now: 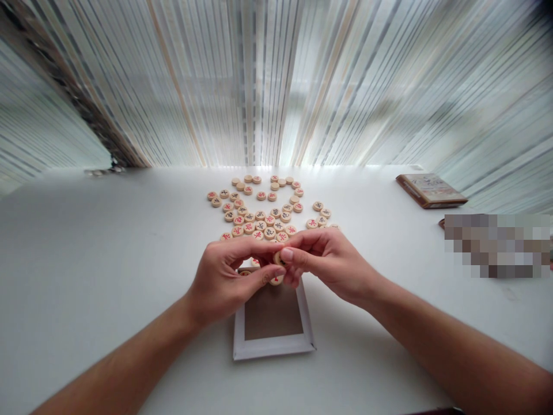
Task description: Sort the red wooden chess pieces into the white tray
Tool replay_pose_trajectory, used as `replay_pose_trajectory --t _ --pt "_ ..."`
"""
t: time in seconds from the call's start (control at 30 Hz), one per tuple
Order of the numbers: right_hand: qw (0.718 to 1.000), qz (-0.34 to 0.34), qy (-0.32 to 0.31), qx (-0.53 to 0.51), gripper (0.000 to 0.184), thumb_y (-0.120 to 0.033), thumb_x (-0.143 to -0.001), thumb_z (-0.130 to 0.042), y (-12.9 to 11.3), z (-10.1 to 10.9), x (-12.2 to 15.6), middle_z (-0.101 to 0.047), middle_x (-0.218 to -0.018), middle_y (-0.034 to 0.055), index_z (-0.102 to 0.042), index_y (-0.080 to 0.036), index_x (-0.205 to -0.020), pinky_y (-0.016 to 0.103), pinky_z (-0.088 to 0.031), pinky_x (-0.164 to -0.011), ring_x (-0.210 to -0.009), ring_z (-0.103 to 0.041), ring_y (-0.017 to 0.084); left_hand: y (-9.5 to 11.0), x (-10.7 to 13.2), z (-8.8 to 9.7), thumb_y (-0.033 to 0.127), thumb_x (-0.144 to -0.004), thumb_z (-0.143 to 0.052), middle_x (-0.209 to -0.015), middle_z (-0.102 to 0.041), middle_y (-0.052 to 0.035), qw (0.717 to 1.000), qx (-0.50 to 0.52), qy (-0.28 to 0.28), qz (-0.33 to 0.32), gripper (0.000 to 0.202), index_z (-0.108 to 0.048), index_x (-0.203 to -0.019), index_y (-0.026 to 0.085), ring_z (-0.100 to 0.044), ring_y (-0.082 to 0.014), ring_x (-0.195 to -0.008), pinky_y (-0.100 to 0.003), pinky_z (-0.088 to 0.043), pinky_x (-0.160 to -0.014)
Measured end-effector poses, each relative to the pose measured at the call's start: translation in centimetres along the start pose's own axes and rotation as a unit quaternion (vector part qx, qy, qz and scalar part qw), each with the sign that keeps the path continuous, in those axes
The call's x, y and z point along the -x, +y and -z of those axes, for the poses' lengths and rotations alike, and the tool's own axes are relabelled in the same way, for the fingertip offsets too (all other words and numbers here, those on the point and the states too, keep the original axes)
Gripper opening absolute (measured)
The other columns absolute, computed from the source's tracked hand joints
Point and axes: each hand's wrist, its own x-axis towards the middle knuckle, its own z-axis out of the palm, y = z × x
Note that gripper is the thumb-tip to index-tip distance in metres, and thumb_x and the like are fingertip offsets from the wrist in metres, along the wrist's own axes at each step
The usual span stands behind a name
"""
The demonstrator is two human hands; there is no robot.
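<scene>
My left hand (231, 274) and my right hand (324, 259) meet over the table, each with thumb and fingers closed on one round wooden Chinese chess piece (279, 260). My right thumb covers part of its face. Just below the fingertips shows another chess piece (276, 280) with a red mark; whether it touches a hand I cannot tell. Under the hands lies a shallow box (276, 349) with a white rim and brown bottom. Its far end is partly hidden by my hands, and a piece shows there beside my left thumb.
Beyond my hands, several chess pieces (260, 215) with red or black characters lie in a curving arrangement; some show plain faces. At the right are a brown-edged box (432, 190) and a blurred-out object (496, 245). A striped curtain (268, 80) hangs behind the white table (129, 248).
</scene>
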Motion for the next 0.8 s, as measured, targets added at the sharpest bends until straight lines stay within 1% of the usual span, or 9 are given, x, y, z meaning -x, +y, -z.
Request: replay_pose_trajectory --t 0.1,0.17,0.27,0.37,0.5,0.67,0.8 --pt "0.999 0.033 0.014 0.013 0.041 -0.046 -0.074 -0.1 0.3 0.1 -0.1 -0.082 -0.08 0.0065 -0.088 -0.017 -0.102 0.032 -0.067 -0.069 -0.068 -0.075 0.017 0.0 -0.2 0.0 0.015 -0.089 -0.086 -0.099 -0.087 -0.0093 0.999 0.013 0.028 0.01 0.025 -0.087 -0.114 0.019 -0.082 -0.0207 -0.085 -0.028 -0.068 -0.077" --pt "0.997 0.062 0.026 0.029 0.042 -0.045 -0.073 -0.101 0.5 0.2 -0.2 -0.083 -0.087 0.0068 -0.089 -0.021 -0.105 0.035 -0.068 -0.074 -0.075 -0.076 0.019 -0.1 -0.3 0.0 0.017 -0.088 -0.086 -0.1 -0.087 -0.0101 0.998 0.01 0.053 0.016 0.022 -0.087 -0.111 0.017 -0.082 -0.0214 -0.087 -0.03 -0.069 -0.081" --pt "0.986 0.131 0.054 0.085 0.033 -0.04 -0.077 -0.099 0.9 0.4 -0.2 -0.084 -0.097 0.0085 -0.09 -0.025 -0.105 0.039 -0.068 -0.083 -0.088 -0.078 0.024 -0.2 -0.4 0.0 0.019 -0.089 -0.086 -0.1 -0.087 -0.0103 0.997 -0.023 0.068 0.001 0.019 -0.087 -0.107 0.018 -0.081 -0.0219 -0.088 -0.031 -0.068 -0.08" --pt "0.97 0.184 0.07 0.139 0.024 -0.035 -0.085 -0.094 1.0 0.4 -0.1 -0.083 -0.102 0.0102 -0.09 -0.027 -0.107 0.039 -0.067 -0.084 -0.093 -0.077 0.025 -0.3 -0.2 0.0 0.018 -0.091 -0.084 -0.1 -0.086 -0.01 0.995 -0.066 0.067 -0.029 0.015 -0.087 -0.106 0.02 -0.08 -0.0214 -0.09 -0.03 -0.066 -0.08" --pt "0.964 0.203 0.072 0.154 0.022 -0.029 -0.088 -0.091 1.0 0.3 -0.1 -0.083 -0.1 0.0083 -0.089 -0.03 -0.11 0.036 -0.066 -0.08 -0.093 -0.078 0.023 -0.3 -0.1 0.1 0.016 -0.093 -0.082 -0.101 -0.085 -0.0097 0.993 -0.084 0.069 -0.048 0.015 -0.086 -0.108 0.02 -0.079 -0.0211 -0.092 -0.031 -0.065 -0.081" --pt "0.972 0.181 0.082 0.128 0.022 -0.03 -0.085 -0.093 1.1 0.2 0.0 -0.086 -0.099 0.0082 -0.089 -0.026 -0.107 0.038 -0.069 -0.082 -0.092 -0.08 0.025 -0.3 -0.1 0.1 0.017 -0.093 -0.082 -0.1 -0.085 -0.009 0.992 -0.09 0.069 -0.051 0.016 -0.086 -0.108 0.021 -0.078 -0.0206 -0.09 -0.031 -0.065 -0.079" --pt "0.969 0.196 0.084 0.123 0.021 -0.025 -0.084 -0.094 1.1 0.3 0.1 -0.086 -0.101 0.0081 -0.089 -0.026 -0.105 0.037 -0.069 -0.084 -0.093 -0.081 0.024 -0.4 -0.1 0.1 0.017 -0.093 -0.083 -0.099 -0.085 -0.0085 0.993 -0.081 0.069 -0.053 0.016 -0.087 -0.108 0.022 -0.078 -0.0203 -0.09 -0.03 -0.064 -0.08"
